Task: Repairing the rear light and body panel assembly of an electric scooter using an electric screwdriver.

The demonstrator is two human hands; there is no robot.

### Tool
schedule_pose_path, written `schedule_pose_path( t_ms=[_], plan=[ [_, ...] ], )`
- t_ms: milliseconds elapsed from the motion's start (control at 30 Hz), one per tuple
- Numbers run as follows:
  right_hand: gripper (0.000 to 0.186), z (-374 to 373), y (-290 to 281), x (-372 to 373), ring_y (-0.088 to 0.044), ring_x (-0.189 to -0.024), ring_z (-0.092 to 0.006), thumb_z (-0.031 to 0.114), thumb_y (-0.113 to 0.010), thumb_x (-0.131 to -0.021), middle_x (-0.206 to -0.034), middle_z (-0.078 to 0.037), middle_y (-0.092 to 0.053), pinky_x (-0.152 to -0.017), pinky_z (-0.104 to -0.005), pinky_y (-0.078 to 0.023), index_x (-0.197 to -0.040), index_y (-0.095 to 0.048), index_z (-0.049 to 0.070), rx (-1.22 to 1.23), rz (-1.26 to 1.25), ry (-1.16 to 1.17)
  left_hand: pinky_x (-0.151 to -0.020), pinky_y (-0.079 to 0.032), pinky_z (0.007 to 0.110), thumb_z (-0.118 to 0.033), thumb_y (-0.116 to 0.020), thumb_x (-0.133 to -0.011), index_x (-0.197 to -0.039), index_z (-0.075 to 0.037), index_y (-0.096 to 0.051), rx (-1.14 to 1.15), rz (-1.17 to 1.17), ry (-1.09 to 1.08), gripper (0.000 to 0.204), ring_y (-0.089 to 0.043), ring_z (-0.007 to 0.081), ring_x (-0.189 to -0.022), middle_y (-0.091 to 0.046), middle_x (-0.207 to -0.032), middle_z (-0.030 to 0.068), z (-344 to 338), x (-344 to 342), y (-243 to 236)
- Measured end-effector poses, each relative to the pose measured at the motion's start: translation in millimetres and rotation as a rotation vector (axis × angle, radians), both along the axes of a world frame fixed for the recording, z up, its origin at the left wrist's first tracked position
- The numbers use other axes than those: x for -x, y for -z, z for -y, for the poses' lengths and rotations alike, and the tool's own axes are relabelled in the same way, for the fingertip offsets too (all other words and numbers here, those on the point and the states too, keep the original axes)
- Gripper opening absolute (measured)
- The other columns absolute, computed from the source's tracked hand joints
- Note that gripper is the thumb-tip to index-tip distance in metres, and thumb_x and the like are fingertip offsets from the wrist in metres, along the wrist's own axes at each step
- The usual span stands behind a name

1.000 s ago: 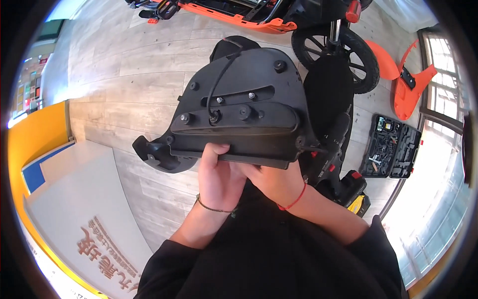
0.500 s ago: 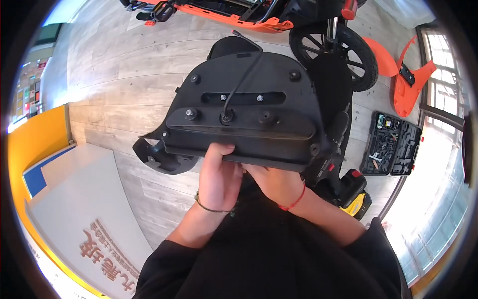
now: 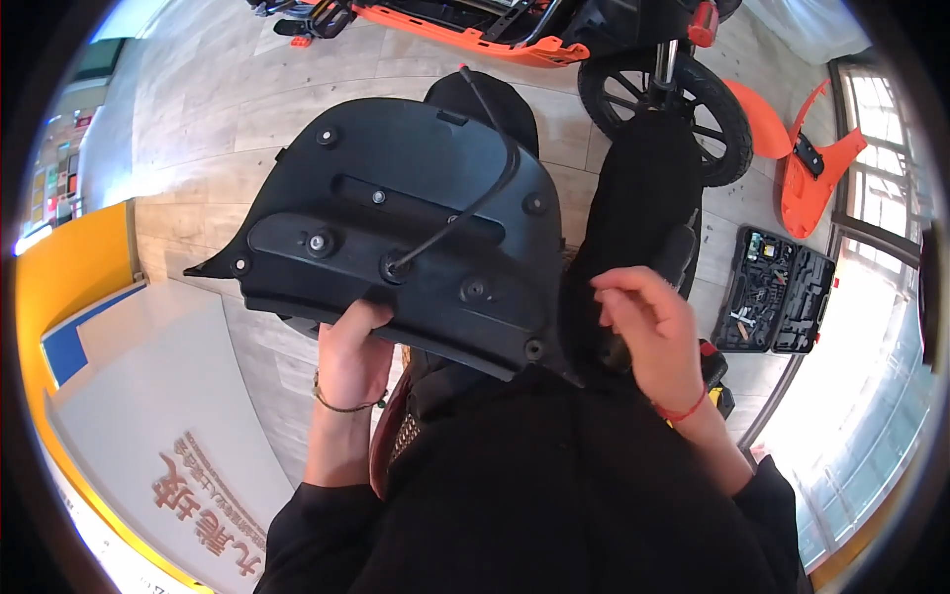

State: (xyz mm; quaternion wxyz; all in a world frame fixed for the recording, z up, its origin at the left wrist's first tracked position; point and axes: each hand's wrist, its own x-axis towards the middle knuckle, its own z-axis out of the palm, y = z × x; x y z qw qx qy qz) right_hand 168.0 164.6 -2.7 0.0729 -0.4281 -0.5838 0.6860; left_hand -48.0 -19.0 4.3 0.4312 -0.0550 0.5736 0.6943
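In my left hand [image 3: 358,351] is a black plastic scooter panel [image 3: 396,163], gripped at its near edge with the thumb on top and the other fingers hidden beneath. The panel lies tilted, its left side farther from my body. A black cable [image 3: 475,213] comes out of a round grommet and arches over it; bolts and rubber-ringed holes dot its face. My right hand [image 3: 648,332] is off the panel, to its right, fingers curled with thumb and fingertips together. Whether something small is pinched there, I cannot make out. A dark tool [image 3: 678,259] lies beyond that hand, partly hidden.
An open black tool case [image 3: 777,287] lies on the floor at right. Beyond it are orange body panels [image 3: 819,178]. A partly stripped orange scooter frame [image 3: 475,38] and its front wheel [image 3: 663,114] stand ahead. At left is a white board [image 3: 168,416] with a yellow edge.
My right hand has let go of the panel's near edge and moved right. The panel has shifted left and turned clockwise, still held by my left hand.
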Motion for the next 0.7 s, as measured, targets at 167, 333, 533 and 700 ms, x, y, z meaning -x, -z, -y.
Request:
schedule_pose_path(
  t_ms=[167, 333, 533, 700],
  plan=[
    [0.015, -3, -20, 5, -0.063, -0.084, -0.0101, 0.003, -0.06, -0.097, -0.101, -0.009, -0.069, -0.078, -0.0228, -0.051, -0.109, -0.064, -0.004, 0.095, -0.189, 0.13, -0.102, -0.045, 0.044, 0.0, -0.048, -0.077, -0.118, 0.006, -0.059, 0.012, -0.018, 0.023, 0.042, -0.06, 0.0302, -0.113, -0.065, -0.118, 0.0153, 9, 4, 2],
    [0.014, 7, -30, 19, -0.063, -0.078, -0.0109, -0.002, -0.068, -0.088, -0.097, -0.007, -0.069, -0.067, -0.0236, -0.05, -0.102, -0.07, 0.001, -0.176, -0.283, -0.021, -0.104, -0.043, 0.042, 0.002, -0.049, -0.076, -0.12, 0.005, -0.058, 0.039, -0.066, 0.058, 0.045, -0.059, 0.0284, -0.116, -0.064, -0.12, 0.0128, 4, -7, 3],
    [0.018, 15, -33, 30, -0.064, -0.075, -0.0158, -0.005, -0.071, -0.082, -0.094, -0.008, -0.069, -0.063, -0.0257, -0.049, -0.098, -0.071, 0.003, -0.422, -0.3, -0.091, -0.105, -0.042, 0.041, 0.005, -0.048, -0.077, -0.122, 0.005, -0.057, 0.056, -0.115, 0.079, 0.046, -0.057, 0.0272, -0.118, -0.062, -0.123, 0.0116, 2, -17, 0],
    [0.02, 19, -28, 34, -0.066, -0.077, -0.0217, -0.006, -0.071, -0.081, -0.093, -0.009, -0.069, -0.067, -0.0283, -0.052, -0.1, -0.07, 0.002, -0.566, -0.311, -0.082, -0.105, -0.042, 0.041, 0.006, -0.048, -0.077, -0.122, 0.005, -0.057, 0.112, -0.127, 0.133, 0.046, -0.057, 0.0268, -0.118, -0.062, -0.124, 0.0116, 4, -19, 1]
  ],
)
